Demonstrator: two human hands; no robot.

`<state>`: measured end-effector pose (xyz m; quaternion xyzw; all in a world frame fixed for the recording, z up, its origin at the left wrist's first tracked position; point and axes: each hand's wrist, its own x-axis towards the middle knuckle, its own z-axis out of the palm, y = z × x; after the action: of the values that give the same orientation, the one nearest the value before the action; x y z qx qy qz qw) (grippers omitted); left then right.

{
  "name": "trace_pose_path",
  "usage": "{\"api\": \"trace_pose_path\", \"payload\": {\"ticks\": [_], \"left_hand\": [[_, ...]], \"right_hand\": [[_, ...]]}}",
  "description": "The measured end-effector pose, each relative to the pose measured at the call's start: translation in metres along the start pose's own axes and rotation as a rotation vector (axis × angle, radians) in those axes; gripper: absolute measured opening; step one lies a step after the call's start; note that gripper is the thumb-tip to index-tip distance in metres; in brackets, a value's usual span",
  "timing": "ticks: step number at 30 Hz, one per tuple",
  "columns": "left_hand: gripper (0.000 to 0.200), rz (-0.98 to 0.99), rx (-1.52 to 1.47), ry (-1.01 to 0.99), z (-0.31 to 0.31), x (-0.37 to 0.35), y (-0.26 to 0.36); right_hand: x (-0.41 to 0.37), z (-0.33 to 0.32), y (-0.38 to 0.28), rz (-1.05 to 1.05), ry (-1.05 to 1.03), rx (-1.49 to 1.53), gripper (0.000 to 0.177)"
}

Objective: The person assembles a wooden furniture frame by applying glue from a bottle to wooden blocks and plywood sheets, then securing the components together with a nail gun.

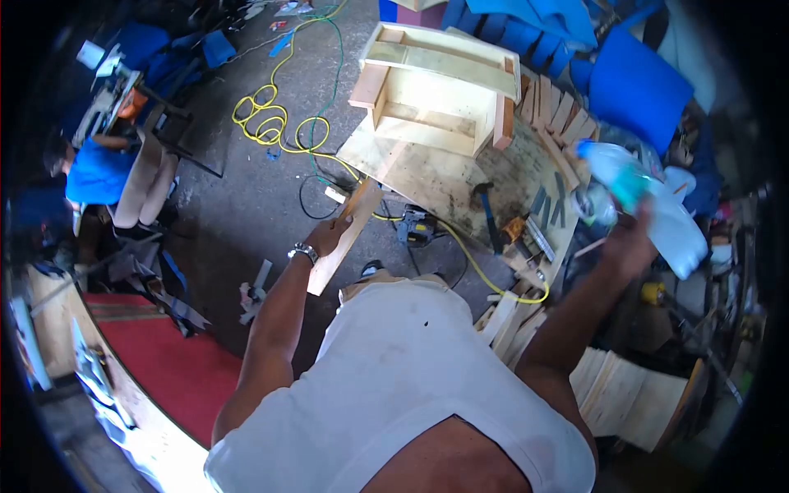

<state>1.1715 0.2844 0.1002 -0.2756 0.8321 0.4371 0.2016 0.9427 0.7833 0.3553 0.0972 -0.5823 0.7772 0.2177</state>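
Observation:
My left hand (329,237) is closed round the edge of a flat wooden board (352,232), which hangs at a slant in front of my body, its upper end near the corner of the plywood worktop (427,177). Out to the right, my right hand (631,246) is smeared by motion. It overlaps a clear plastic bottle (608,162) with a blue cap and a teal band, and I cannot tell whether the fingers grip it. Behind that hand lies a pale translucent plastic piece (680,242).
A wooden box frame (440,90) sits on the worktop, with a hammer (489,218) nearby. Below the worktop is a power tool (417,226). A yellow hose (279,123) coils over the floor. Someone in blue (103,172) sits at left. Wood offcuts (629,394) lie lower right.

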Motion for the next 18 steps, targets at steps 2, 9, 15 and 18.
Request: {"api": "trace_pose_path", "payload": {"ticks": [2,9,15,18], "left_hand": [[0.073,0.048,-0.029,0.010,0.006,-0.001,0.014],[0.077,0.119,-0.028,-0.068,0.035,0.001,0.048],[0.072,0.150,-0.077,0.034,0.038,0.005,0.047],[0.074,0.153,-0.064,0.046,0.030,0.002,0.056]], "right_hand": [[0.022,0.018,-0.051,-0.134,-0.215,0.201,0.052],[-0.007,0.047,0.044,0.179,-0.138,-0.117,0.042],[-0.016,0.081,0.008,-0.022,-0.176,-0.375,0.040],[0.001,0.075,-0.047,-0.152,-0.331,-0.331,0.038]]}}
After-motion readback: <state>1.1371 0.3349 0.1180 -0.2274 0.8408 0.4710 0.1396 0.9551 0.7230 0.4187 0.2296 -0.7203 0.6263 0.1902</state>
